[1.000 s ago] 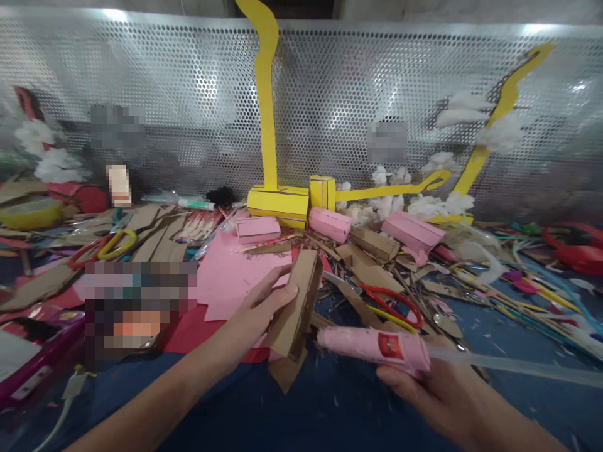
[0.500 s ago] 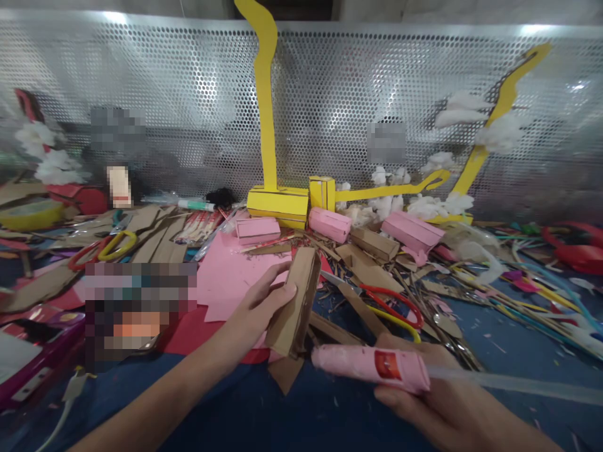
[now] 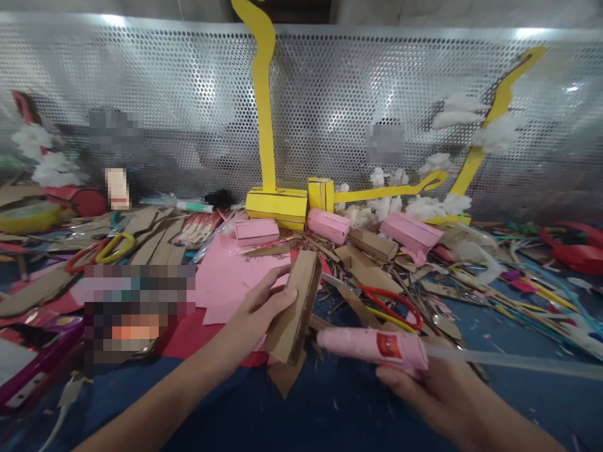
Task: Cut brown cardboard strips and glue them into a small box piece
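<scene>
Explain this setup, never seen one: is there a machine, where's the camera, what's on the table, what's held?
No machine: just a person's two bare hands, seen from a camera worn on the head, looking forward and down. The left hand holds a long cardboard box. The right hand grips a pink-wrapped tool, likely a glue gun, with a translucent stick behind it. On the blue surface lie scissors, a pink sheet, small pink boxes and cardboard scraps. A yellow piece stands near the perforated panel.
</scene>
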The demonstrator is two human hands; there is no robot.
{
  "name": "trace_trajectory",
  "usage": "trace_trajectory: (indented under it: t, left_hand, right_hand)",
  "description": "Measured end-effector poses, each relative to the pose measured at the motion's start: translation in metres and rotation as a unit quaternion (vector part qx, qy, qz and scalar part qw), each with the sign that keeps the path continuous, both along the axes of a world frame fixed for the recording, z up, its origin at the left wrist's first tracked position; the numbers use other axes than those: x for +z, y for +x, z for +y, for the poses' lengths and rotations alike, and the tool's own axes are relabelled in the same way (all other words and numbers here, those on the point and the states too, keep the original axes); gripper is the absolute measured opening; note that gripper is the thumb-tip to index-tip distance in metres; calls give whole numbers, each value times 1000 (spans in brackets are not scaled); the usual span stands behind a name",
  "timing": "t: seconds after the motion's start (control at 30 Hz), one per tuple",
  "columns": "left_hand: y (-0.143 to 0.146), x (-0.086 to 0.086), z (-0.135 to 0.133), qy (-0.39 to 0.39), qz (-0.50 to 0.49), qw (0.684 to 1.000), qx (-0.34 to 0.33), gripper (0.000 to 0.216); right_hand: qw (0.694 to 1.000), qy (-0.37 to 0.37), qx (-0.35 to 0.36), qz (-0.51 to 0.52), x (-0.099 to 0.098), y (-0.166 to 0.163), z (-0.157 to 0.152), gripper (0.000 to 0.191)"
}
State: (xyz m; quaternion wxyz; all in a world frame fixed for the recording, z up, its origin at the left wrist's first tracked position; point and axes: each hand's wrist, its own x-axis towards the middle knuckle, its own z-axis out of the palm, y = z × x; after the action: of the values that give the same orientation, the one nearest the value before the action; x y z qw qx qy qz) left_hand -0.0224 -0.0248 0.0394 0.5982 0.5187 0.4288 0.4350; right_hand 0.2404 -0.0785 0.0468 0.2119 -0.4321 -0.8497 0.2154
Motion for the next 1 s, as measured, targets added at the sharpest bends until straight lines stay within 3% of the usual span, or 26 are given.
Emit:
trace_trajectory:
  t: [0.33, 0.5, 0.63, 0.83, 1.0]
  left_hand:
    - [-3, -1, 0, 0, 5, 1000, -9, 59]
    - [-1, 4, -4, -17, 8, 1000, -12, 59]
    - [-1, 5, -3, -11, 14, 1000, -8, 56]
    - [-2, 1, -2, 7, 12, 999, -36, 54]
    - [-2, 1, -3, 4, 12, 999, -38, 51]
  right_hand:
    - [999, 18, -9, -26, -4, 3, 0, 33]
    - [998, 31, -54, 1, -4, 7, 7, 37]
    - [999, 32, -6, -10, 1, 7, 3, 27]
    - [994, 82, -58, -53, -9, 10, 0, 30]
    - [996, 62, -44, -48, -10, 10, -2, 28]
